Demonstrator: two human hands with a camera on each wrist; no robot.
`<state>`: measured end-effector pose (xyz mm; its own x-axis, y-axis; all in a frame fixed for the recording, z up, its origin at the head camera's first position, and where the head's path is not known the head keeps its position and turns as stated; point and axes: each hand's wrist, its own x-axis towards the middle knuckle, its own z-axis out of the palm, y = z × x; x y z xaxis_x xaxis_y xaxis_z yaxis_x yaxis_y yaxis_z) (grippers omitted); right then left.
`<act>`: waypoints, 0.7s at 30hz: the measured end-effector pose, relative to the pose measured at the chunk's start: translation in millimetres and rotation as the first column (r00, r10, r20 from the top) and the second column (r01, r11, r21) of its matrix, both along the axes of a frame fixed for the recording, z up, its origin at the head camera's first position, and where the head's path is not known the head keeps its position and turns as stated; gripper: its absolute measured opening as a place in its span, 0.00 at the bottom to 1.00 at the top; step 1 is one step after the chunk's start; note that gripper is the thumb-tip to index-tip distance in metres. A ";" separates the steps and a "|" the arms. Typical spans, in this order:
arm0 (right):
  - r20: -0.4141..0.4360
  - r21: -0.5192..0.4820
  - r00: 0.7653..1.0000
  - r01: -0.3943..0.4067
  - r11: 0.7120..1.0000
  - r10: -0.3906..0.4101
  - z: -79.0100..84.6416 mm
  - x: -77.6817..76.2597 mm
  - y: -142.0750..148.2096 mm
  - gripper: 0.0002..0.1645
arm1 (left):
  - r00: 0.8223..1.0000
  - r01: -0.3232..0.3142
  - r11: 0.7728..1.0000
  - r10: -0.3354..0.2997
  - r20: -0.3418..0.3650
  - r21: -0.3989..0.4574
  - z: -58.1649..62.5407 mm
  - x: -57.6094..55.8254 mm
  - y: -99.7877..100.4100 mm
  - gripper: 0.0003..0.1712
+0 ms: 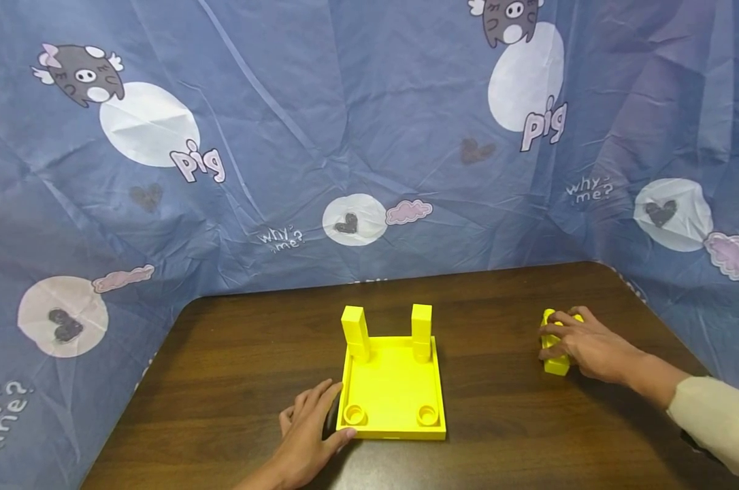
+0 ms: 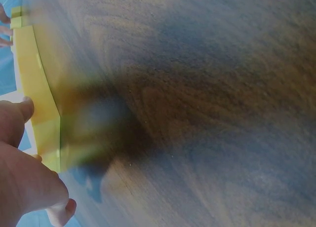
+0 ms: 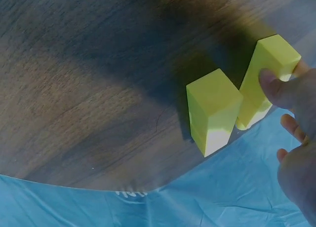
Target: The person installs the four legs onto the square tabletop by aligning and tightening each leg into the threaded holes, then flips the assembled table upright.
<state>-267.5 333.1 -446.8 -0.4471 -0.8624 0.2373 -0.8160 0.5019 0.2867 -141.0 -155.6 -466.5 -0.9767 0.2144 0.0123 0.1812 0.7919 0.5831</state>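
Note:
A shallow yellow tray [image 1: 394,391] lies on the table, with square posts [image 1: 355,333] at its two far corners and round sockets [image 1: 427,415] at its two near corners. My left hand [image 1: 308,429] holds the tray's near left corner, thumb at the front wall and fingers along the left side. Off to the right, my right hand [image 1: 596,347] grips a yellow square block [image 3: 252,91], its thumb against one face. Close beside that block is a second yellow block [image 3: 215,103], apart from the thumb. From the head, the hand partly covers both blocks.
The brown wooden table [image 1: 241,354] has rounded far corners. Blue printed cloth [image 1: 296,136] hangs behind it and along both sides. Between the tray and the right hand lies a stretch of bare tabletop.

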 end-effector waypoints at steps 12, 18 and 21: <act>-0.071 -0.057 0.994 -0.092 0.994 0.088 9.4 -2.9 -17.3 0.26 | 1.000 -0.001 1.000 0.001 0.002 0.000 0.4 0.3 -0.1 0.42; -0.073 -0.079 0.995 -0.077 0.994 0.072 15.9 -0.4 -26.4 0.33 | 1.000 0.001 1.000 -0.001 0.008 0.001 0.5 0.6 0.3 0.42; -0.061 -0.114 0.996 -0.078 0.990 0.071 17.3 1.0 -29.8 0.33 | 1.000 -0.002 1.000 0.002 0.013 -0.001 0.4 0.8 0.6 0.42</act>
